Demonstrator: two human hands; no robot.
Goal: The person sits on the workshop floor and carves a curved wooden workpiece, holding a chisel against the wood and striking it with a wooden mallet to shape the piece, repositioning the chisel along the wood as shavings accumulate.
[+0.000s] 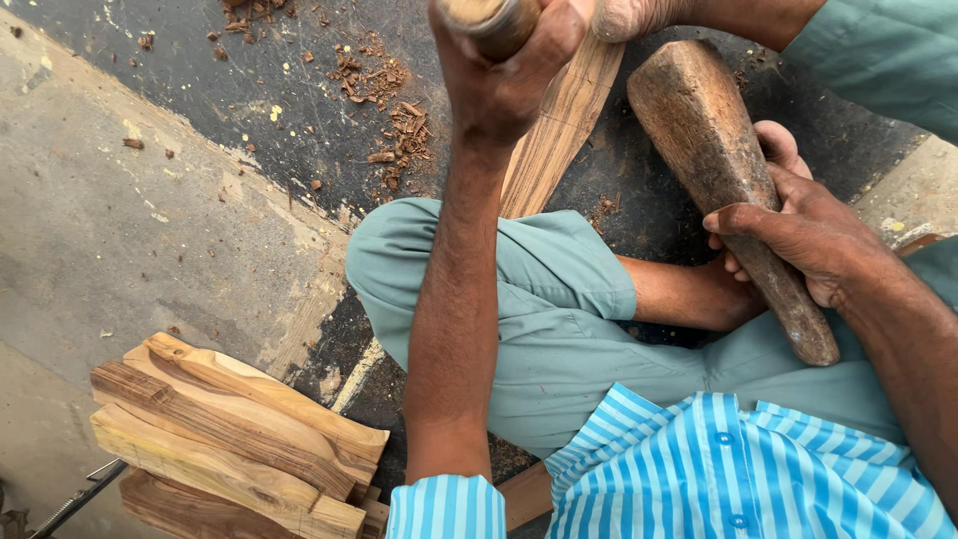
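- Head view: you are sitting cross-legged on the floor [120, 230], gripping a wooden tool handle [491, 20] in your left hand [504, 75], fist closed around it near the top edge; its working end is hidden.
- Your right hand [798, 240] is clasping a heavy wooden mallet [718, 170] by its narrow end, head raised and tilted away.
- The long wooden blank [559, 130] is lying under the left hand, running down toward your knee.
- Judgement: carving stroke in hand; the next blow is calling for the mallet squarely on the handle top.
- Shavings [399, 130] are lying beside the blank; cut wooden pieces [230, 439] are sitting stacked at lower left.
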